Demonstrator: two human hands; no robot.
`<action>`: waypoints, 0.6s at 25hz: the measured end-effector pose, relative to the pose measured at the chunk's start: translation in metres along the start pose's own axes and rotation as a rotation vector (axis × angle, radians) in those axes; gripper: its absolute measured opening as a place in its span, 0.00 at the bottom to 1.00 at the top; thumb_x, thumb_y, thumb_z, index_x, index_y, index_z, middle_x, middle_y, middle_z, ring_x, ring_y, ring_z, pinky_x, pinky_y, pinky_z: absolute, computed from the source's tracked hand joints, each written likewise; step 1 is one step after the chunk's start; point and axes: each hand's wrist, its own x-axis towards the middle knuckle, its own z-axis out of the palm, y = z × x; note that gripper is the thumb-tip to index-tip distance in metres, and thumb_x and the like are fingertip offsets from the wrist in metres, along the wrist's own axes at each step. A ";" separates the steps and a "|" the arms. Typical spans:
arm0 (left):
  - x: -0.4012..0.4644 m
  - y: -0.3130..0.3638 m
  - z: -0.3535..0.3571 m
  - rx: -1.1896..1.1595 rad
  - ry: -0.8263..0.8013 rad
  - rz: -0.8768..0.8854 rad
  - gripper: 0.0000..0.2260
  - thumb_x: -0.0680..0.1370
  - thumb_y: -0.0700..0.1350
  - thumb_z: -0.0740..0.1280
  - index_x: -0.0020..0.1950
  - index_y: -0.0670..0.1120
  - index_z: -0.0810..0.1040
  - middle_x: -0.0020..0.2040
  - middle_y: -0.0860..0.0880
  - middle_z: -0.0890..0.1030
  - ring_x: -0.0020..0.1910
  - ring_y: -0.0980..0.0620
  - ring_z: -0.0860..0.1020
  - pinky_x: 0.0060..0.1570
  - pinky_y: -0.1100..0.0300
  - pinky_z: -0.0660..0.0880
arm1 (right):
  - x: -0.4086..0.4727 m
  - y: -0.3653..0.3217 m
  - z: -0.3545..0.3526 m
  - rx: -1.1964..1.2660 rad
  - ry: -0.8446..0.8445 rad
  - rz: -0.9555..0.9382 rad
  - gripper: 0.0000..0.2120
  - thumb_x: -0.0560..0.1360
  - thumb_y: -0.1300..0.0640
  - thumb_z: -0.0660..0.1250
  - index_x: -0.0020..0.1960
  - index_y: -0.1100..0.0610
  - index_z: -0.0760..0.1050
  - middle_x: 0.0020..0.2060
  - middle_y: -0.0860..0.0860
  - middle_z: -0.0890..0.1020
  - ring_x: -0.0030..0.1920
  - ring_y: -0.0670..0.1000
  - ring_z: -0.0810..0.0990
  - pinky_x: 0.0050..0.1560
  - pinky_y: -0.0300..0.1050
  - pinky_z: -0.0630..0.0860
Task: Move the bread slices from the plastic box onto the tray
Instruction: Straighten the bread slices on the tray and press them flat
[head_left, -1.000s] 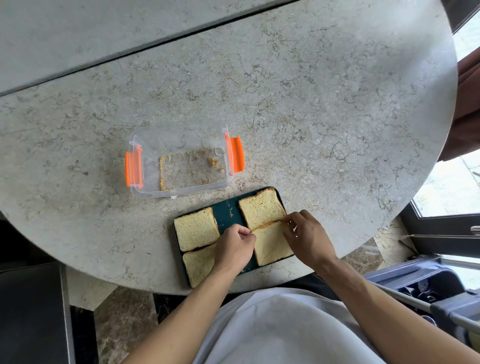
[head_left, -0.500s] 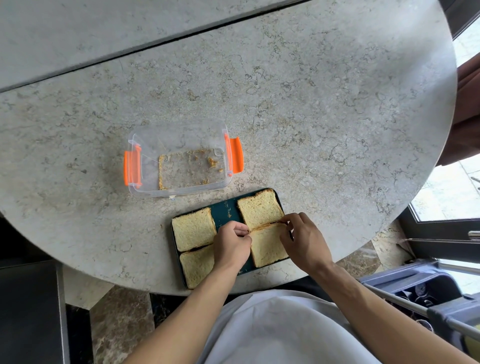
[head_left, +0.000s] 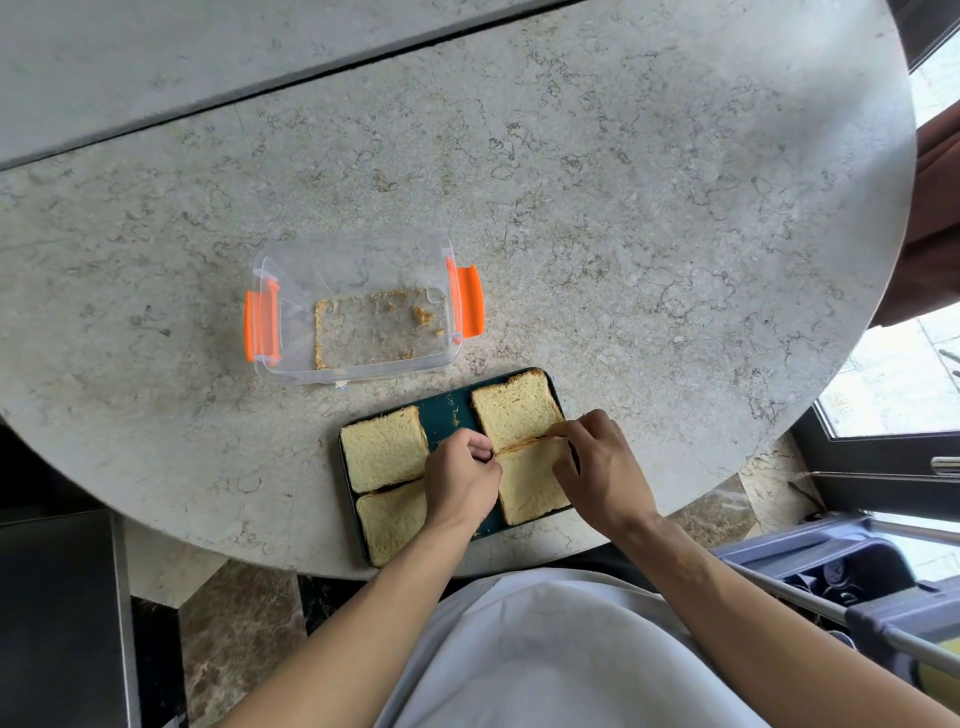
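Observation:
A dark teal tray (head_left: 451, 410) lies near the table's front edge with several bread slices flat on it. Both hands pinch the far edge of the near-right slice (head_left: 530, 486): my left hand (head_left: 462, 480) at its left corner, my right hand (head_left: 602, 470) at its right corner. The far-right slice (head_left: 514, 410), far-left slice (head_left: 382, 449) and near-left slice (head_left: 389, 522) lie untouched. The clear plastic box (head_left: 358, 309) with orange clips stands behind the tray, holding only crumbs.
The round marble table (head_left: 623, 208) extends far beyond the tray. A dark blue cart or case (head_left: 841, 571) stands at the lower right, with a window frame behind it. A dark block (head_left: 57, 613) sits at the lower left, below the table.
Both hands and the near-right slice have barely shifted; the slice's far edge stays pinched at the same spot. The small offset between the frames looks like camera movement.

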 end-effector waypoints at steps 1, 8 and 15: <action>-0.002 0.000 0.000 -0.014 -0.004 0.000 0.07 0.73 0.40 0.74 0.50 0.46 0.82 0.45 0.52 0.84 0.43 0.54 0.82 0.40 0.64 0.75 | -0.001 -0.001 0.000 -0.025 -0.003 -0.026 0.17 0.75 0.62 0.67 0.63 0.56 0.80 0.54 0.56 0.76 0.55 0.58 0.75 0.55 0.50 0.76; 0.001 0.007 0.000 -0.225 0.044 -0.160 0.05 0.73 0.40 0.75 0.46 0.48 0.83 0.42 0.52 0.84 0.41 0.55 0.82 0.38 0.63 0.74 | -0.002 -0.015 0.006 -0.141 -0.026 -0.120 0.18 0.74 0.60 0.67 0.63 0.55 0.81 0.55 0.56 0.77 0.56 0.60 0.74 0.59 0.55 0.74; 0.000 0.002 -0.002 -0.308 0.038 -0.178 0.10 0.71 0.32 0.72 0.46 0.47 0.82 0.43 0.49 0.85 0.44 0.51 0.83 0.39 0.62 0.75 | -0.004 -0.018 0.008 -0.188 -0.018 -0.107 0.18 0.74 0.59 0.67 0.64 0.57 0.79 0.56 0.57 0.77 0.57 0.60 0.74 0.60 0.54 0.73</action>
